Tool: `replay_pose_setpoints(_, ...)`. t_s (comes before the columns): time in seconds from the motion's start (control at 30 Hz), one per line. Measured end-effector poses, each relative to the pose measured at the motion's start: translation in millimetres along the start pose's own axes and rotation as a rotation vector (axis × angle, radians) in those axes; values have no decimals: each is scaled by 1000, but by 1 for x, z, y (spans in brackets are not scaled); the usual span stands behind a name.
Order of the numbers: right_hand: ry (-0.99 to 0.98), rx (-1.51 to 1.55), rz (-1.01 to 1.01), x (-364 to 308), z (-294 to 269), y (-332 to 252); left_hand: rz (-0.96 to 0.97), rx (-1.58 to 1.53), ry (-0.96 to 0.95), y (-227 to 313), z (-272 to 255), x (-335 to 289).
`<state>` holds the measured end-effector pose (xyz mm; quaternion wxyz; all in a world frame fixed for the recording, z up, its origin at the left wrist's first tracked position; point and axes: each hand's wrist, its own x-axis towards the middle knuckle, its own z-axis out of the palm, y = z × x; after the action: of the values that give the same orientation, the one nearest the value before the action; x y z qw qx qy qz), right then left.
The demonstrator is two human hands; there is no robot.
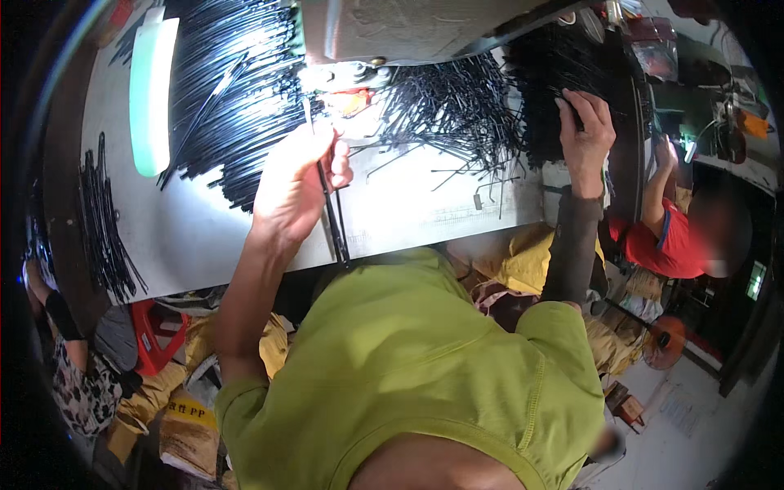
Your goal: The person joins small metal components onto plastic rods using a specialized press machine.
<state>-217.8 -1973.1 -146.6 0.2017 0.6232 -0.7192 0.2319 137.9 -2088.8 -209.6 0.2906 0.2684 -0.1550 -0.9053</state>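
Observation:
My left hand [298,184] is closed around a few thin black rods [333,216], which point down toward the table's front edge. Its fingertips are just below the small metal fixture [343,77] with a red-orange part [349,103], under bright light. To the right, my right hand [590,135] reaches over a dark heap of black rods [543,106]. Its fingers are bent and apart, with no rod visible in them. A loose tangle of black rods with bent ends [457,106] lies between my hands. Many straight black rods [220,106] lie side by side left of my left hand.
A grey machine housing [392,31] overhangs the white table [400,216]. A pale green, curved long object [153,98] lies at the left, beyond a smaller rod bundle [106,220]. A person in red [670,237] is at the right; another person's arm [57,306] shows far left.

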Motion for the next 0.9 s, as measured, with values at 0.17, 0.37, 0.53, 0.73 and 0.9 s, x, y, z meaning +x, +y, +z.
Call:
replay_pose_setpoints(0.17,21,18,-29,0,-1,3,6,0,7,1,1,-3)
replay_pose_setpoints(0.37,240,24,-157,16,9,-39,11,18,29,-1,4,2)
replay_pose_setpoints(0.53,43,350,-424,21,67,-150,75,129,52,-1,14,15)
replay_pose_setpoints(0.73,-409,1231,439,3,98,-193,224,282,5,12,12,19)
replay_pose_setpoints(0.9,-393,1229,656,14,93,-190,367,664,71,14,11,32)
